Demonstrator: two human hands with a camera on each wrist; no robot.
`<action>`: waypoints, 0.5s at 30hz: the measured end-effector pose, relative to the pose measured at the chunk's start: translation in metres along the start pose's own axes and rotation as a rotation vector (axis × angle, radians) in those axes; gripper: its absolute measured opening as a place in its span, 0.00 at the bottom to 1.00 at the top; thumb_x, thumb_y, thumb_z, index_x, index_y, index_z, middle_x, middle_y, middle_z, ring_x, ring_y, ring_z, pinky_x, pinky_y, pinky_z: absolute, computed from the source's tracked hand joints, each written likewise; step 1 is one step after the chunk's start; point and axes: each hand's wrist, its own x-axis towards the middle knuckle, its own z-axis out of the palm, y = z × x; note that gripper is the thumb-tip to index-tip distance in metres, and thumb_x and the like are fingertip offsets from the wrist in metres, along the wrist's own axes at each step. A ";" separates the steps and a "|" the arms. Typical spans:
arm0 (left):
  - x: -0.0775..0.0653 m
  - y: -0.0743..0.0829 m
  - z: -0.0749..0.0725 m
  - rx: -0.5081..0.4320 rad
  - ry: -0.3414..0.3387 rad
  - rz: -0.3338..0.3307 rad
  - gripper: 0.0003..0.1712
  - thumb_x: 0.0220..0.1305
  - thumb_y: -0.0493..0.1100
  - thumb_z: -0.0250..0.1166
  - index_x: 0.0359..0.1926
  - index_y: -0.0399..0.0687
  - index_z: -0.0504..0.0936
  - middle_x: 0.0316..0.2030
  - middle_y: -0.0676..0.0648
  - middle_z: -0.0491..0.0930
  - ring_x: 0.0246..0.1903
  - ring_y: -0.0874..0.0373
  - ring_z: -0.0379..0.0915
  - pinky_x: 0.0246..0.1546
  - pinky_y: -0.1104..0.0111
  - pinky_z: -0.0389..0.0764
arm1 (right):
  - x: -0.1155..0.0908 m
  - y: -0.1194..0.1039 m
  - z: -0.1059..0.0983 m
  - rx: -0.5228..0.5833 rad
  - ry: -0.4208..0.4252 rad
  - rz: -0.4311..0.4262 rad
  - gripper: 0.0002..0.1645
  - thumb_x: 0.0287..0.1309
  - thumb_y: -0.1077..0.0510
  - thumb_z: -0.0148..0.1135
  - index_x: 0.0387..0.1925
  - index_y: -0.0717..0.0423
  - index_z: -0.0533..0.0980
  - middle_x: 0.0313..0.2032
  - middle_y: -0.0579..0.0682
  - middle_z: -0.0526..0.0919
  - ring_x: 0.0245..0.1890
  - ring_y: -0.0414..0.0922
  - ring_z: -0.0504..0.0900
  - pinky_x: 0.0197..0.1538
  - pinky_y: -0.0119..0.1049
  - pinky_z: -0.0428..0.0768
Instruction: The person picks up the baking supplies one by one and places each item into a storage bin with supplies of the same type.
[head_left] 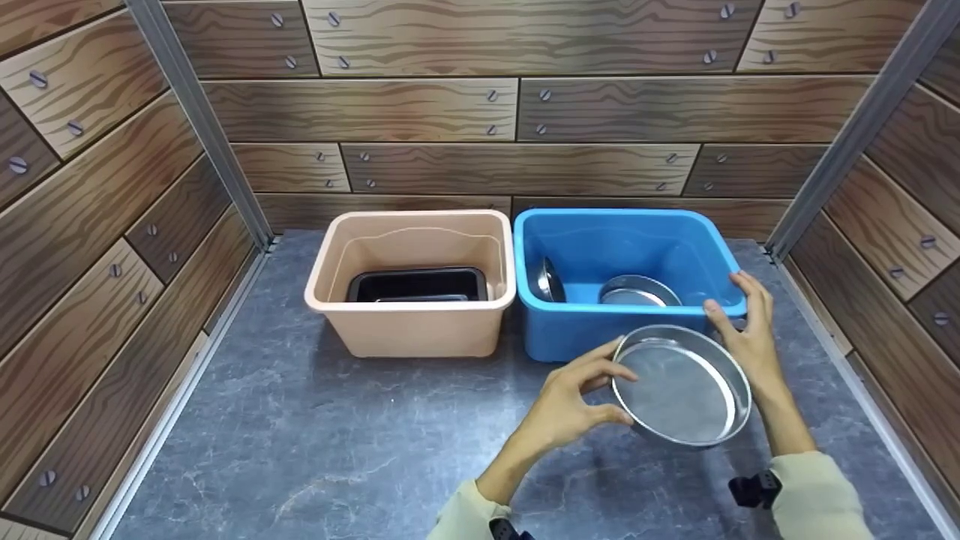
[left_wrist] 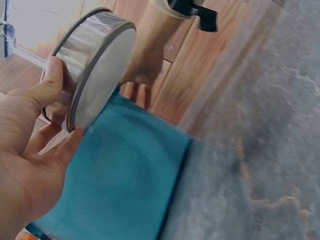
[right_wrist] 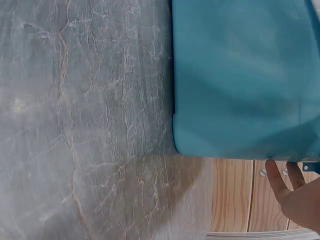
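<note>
In the head view my left hand [head_left: 570, 397] grips a shallow round metal pan [head_left: 679, 390] by its left edge. The thumb is at its lower rim, with fingers over the upper side. The pan is tilted in front of a blue bin [head_left: 574, 334]. From the left wrist view, the thumb and fingertips of this hand [left_wrist: 35, 160] pinch the pan [left_wrist: 107, 75] across its side. At the bin's front right corner, my right hand [head_left: 750, 345] holds the rim, thumb in front and fingers at the side. Two fingers [right_wrist: 277, 180] show beside the bin wall [right_wrist: 240, 100] in the right wrist view.
Inside the blue bin are another round metal pan [head_left: 637, 289] and a shiny bowl-like metal piece [head_left: 551, 281] leaning on the left wall. A beige bin [head_left: 420, 330] holding a black rectangular pan [head_left: 416, 281] stands beside it. Wood-patterned walls [head_left: 517, 37] enclose the grey marbled surface [head_left: 300, 435].
</note>
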 end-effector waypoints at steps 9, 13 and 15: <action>0.008 0.015 -0.006 -0.040 0.080 0.133 0.27 0.48 0.36 0.82 0.52 0.46 0.87 0.74 0.54 0.69 0.70 0.59 0.69 0.62 0.68 0.78 | 0.002 0.013 -0.001 0.012 0.002 -0.030 0.36 0.70 0.60 0.63 0.75 0.61 0.63 0.77 0.56 0.57 0.76 0.53 0.55 0.69 0.29 0.55; 0.013 0.017 -0.010 -0.021 0.129 0.194 0.26 0.50 0.35 0.81 0.52 0.43 0.86 0.74 0.48 0.69 0.70 0.54 0.70 0.61 0.66 0.79 | 0.003 0.016 0.000 0.053 0.011 -0.099 0.36 0.65 0.71 0.62 0.73 0.67 0.64 0.76 0.61 0.58 0.75 0.52 0.54 0.73 0.29 0.51; 0.016 0.018 -0.012 -0.011 0.160 0.215 0.26 0.50 0.35 0.81 0.52 0.42 0.85 0.74 0.45 0.68 0.69 0.52 0.70 0.61 0.66 0.79 | 0.003 0.016 -0.001 0.061 0.005 -0.102 0.39 0.62 0.74 0.62 0.73 0.68 0.63 0.76 0.62 0.57 0.75 0.51 0.54 0.72 0.27 0.52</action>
